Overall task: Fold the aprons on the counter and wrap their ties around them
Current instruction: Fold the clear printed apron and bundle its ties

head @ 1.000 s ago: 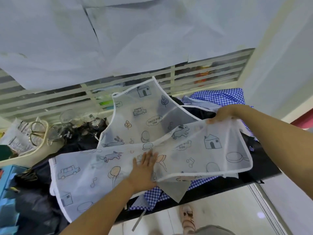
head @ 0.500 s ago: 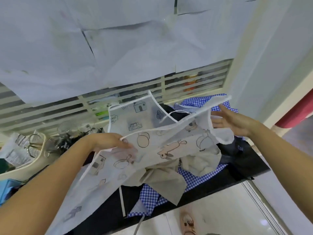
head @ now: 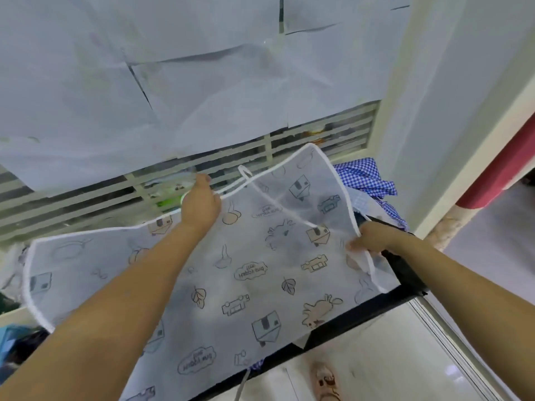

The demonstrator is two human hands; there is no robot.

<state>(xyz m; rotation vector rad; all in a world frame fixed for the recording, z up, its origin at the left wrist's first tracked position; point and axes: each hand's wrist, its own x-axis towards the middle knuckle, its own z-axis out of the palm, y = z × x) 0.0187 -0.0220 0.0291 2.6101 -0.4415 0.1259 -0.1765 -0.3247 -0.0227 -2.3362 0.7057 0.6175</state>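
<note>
The apron (head: 246, 270) lies spread over the table (head: 362, 316). The left hand (head: 201, 205) grips its far edge near the tie (head: 246, 175), and the right hand (head: 372, 238) pinches the right edge. The cloth looks thin and hangs over the front, so I think it may slide off or fold unevenly.

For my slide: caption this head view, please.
Left hand and right hand grip a cartoon-print apron spread over the black counter.

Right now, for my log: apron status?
Left grip holds apron far edge. Right grip pinches right edge. Apron spread out, unfolded. Gingham cloth far right.
</note>
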